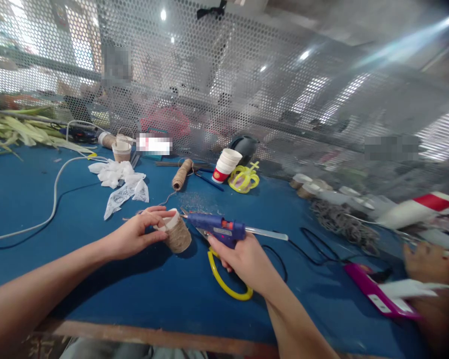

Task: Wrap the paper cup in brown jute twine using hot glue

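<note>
My left hand (144, 229) grips a paper cup (177, 237) wrapped in brown twine, tilted on its side, with a white band still showing near its rim. In my right hand (243, 257) is a blue hot glue gun (215, 225), a clear glue stick poking out of its back. The gun's nozzle points at the cup, close to its rim; whether they touch I cannot tell. Yellow-handled scissors (228, 286) lie beneath the gun and my right hand. Beyond the cup rests a spool of twine (182, 174), its loose strand running toward my left hand.
Stacked paper cups (227, 164) and a yellow crown-shaped piece (244, 178) stand near the perforated metal screen (194, 89). Crumpled white plastic (125, 184) and a white cord (56, 192) lie leftward. At right are grey cord (344, 224), a magenta power strip (377, 291) and another person's hand (430, 262).
</note>
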`<control>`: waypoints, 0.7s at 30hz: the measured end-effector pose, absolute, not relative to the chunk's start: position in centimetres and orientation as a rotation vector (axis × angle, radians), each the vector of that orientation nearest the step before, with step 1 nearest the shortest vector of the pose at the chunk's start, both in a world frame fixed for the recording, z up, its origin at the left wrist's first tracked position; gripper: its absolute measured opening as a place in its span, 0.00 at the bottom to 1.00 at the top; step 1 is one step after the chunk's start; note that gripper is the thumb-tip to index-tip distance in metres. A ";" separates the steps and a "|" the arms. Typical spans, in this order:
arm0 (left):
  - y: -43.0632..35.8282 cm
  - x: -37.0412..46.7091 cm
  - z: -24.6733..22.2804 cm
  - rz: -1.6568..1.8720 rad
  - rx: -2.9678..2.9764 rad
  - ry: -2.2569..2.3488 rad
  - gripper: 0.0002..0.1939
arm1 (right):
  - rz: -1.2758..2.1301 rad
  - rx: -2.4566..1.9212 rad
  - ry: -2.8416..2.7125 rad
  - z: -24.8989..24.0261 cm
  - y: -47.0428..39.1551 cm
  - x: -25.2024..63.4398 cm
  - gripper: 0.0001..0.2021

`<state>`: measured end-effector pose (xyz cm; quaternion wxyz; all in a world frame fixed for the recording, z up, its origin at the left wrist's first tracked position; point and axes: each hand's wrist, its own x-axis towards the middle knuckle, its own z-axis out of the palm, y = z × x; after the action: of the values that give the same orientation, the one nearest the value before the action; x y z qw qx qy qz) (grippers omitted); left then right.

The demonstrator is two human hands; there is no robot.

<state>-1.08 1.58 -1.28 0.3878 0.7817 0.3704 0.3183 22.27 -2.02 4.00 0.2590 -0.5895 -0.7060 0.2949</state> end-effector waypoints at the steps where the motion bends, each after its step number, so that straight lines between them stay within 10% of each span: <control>1: 1.6 -1.1 -1.3 0.811 1.989 0.943 0.09 | 0.810 -1.607 -1.907 4.0 -2.1 22.3 0.13; 21: 1.8 -1.2 -1.3 0.807 2.023 0.952 0.10 | 0.802 -1.546 -1.951 4.0 -2.5 22.3 0.12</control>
<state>-1.17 1.78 -1.34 0.3732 0.7896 0.3716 0.3151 22.33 -2.46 4.04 0.2601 -0.5709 -0.7202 0.2960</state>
